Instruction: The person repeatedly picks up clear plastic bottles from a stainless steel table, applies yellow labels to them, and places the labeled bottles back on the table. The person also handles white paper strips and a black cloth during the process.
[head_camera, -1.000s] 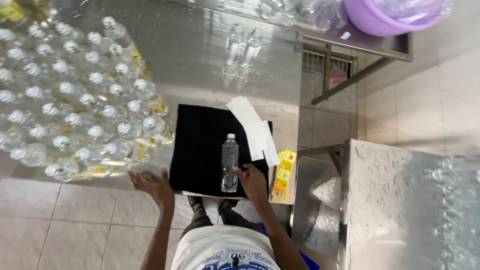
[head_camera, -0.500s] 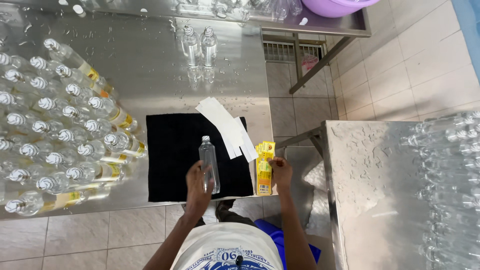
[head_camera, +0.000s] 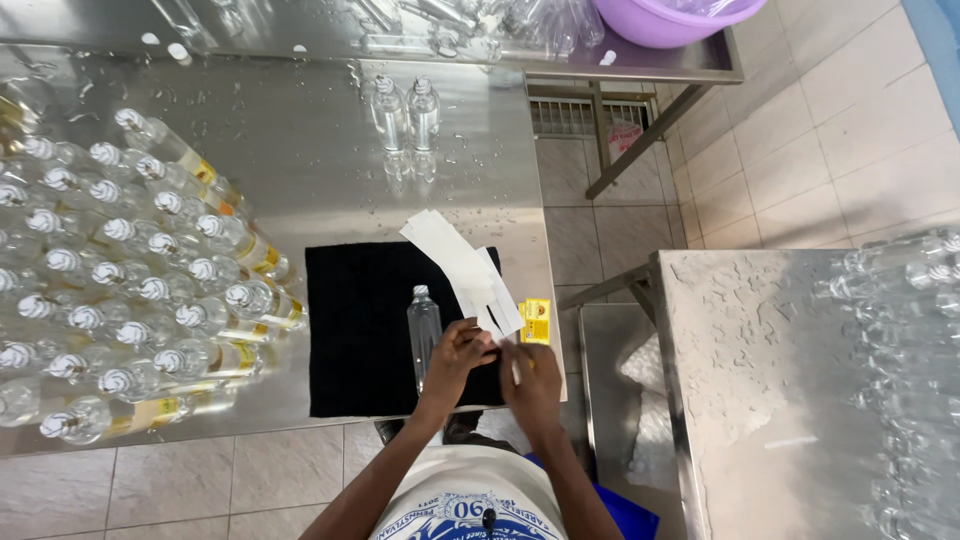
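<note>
Here, in the head view, we see our left hand (head_camera: 457, 352) and right hand (head_camera: 532, 378) close together over the right edge of the black mat (head_camera: 360, 330) that lies on the wet steel surface (head_camera: 300, 190). The left grip looks closed, pinching the near end of a white backing strip (head_camera: 470, 285); the right grip is curled close beside it, but we cannot tell whether it holds a label or only touches the strip. The strips fan out from the hands toward the far side of the mat, thin, limp and light, so we judge they bend and curl easily and are best taken by an edge or corner with the fingertips. Just beside the left hand a small clear bottle (head_camera: 424, 330) stands upright on the mat; it looks light and smooth, possibly slippery given the droplets around, and easy to tip, so the body below the cap seems the safest place to hold it. A small yellow pack (head_camera: 536, 320) lies at the mat's right edge, touching the strips. To the left, a dense block of capped bottles (head_camera: 130, 280) with yellow labels lies crowded up to the mat's left edge. Two more clear bottles (head_camera: 405, 112) stand well apart at the far side. A purple basin (head_camera: 665, 20) sits on a farther surface, and a second steel surface (head_camera: 770, 380) stands to the right.
</note>
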